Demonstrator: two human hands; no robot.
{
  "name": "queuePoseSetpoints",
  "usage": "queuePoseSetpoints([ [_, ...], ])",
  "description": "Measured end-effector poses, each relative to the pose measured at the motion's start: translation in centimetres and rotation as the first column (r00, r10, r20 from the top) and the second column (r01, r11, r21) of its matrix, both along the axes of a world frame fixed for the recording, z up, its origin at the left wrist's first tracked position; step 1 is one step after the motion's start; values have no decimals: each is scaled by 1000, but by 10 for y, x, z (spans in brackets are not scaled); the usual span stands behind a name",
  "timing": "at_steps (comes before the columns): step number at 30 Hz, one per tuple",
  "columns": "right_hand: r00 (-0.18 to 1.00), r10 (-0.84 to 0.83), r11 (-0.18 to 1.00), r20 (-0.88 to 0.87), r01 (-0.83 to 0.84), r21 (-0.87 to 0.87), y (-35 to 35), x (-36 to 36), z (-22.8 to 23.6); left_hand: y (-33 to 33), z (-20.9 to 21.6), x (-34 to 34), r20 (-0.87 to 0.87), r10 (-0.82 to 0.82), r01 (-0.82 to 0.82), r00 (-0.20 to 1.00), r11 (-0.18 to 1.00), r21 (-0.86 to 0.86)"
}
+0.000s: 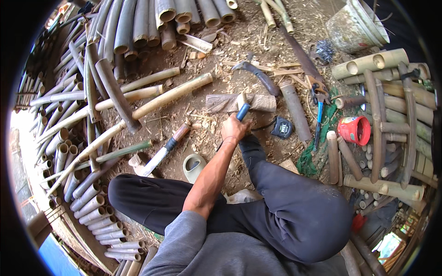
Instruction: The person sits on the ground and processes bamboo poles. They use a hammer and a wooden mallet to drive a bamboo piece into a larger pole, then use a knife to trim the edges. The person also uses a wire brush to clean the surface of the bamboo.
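My left hand (pixel 234 129) reaches forward from the lower middle, its fingers closed round a blue rod-shaped thing (pixel 243 112); its exact kind is unclear. Just beyond the rod, a small pale piece (pixel 241 99) is at a wooden block (pixel 264 103) lying on the ground. I cannot tell whether the rod and piece are joined. Right beside the hand is a dark tape measure (pixel 281 128). A machete (pixel 159 158) with a brown wooden handle lies to the left, near a pale grey hollow piece (pixel 194 166). My right hand is not visible.
Bamboo poles (pixel 172 89) and stacked tubes (pixel 94 209) crowd the left. Ahead lie a sickle (pixel 258 76) and a handsaw (pixel 301 55). On the right are a blue-handled tool (pixel 319 119), a red tub (pixel 352 130), bamboo frames (pixel 375 124) and a dirty bucket (pixel 352 27).
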State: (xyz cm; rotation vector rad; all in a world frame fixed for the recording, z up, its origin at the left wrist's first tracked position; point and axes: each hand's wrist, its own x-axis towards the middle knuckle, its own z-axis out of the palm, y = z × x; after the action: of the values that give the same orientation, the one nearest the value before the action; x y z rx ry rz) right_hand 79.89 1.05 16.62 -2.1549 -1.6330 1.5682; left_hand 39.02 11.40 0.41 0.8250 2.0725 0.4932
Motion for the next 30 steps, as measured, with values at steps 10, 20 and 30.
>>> queuePoseSetpoints([
  [10,995,-36,988,-93,21,-154,-6,38,-3,-1,-13,-41,445,-22,-17,895,996,84],
  [20,966,85,995,-245,-69,73,92,-57,44,72,99,-58,627,114,-520,771,681,515],
  [30,904,149,873,-400,70,484,195,-130,123,126,82,-41,757,108,-680,645,532,504],
])
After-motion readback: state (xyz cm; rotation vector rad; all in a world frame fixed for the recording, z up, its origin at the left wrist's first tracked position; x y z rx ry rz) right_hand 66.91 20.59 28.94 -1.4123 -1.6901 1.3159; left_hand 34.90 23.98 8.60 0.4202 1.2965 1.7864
